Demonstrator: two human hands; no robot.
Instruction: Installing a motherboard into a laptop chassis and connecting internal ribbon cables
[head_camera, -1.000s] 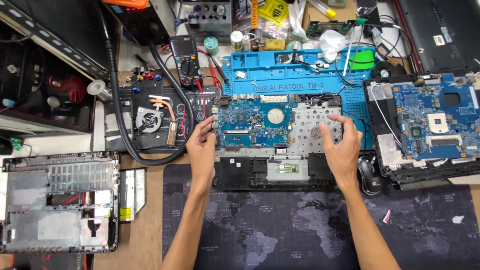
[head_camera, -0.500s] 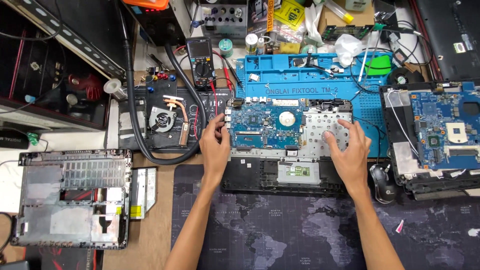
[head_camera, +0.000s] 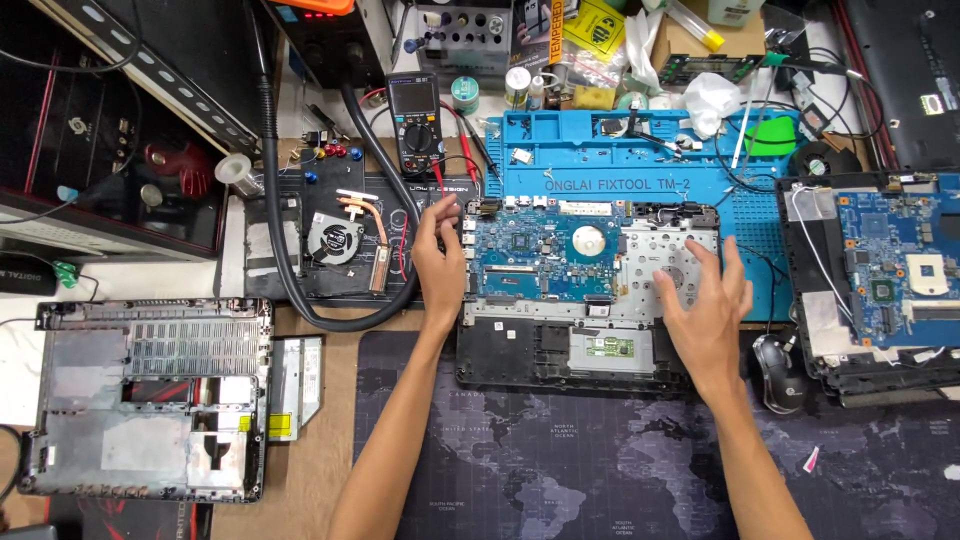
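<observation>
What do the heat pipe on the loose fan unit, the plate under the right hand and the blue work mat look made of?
Heat pipe: likely copper, going by its orange-brown metallic sheen.
Plate under the right hand: probably stamped sheet metal, matte silver-grey and dotted with small holes.
Blue mat: looks like moulded silicone or rubber, dull, with raised compartment walls; which one cannot be told.

I look straight down on a wooden worktop (head_camera: 320, 470), brown and bare in a strip at the lower left of the frame. A dark desk mat (head_camera: 560, 470) printed with a world map covers the lower middle and right. A blue repair mat (head_camera: 640, 170) lies at the upper middle. The light is even and bright.
</observation>
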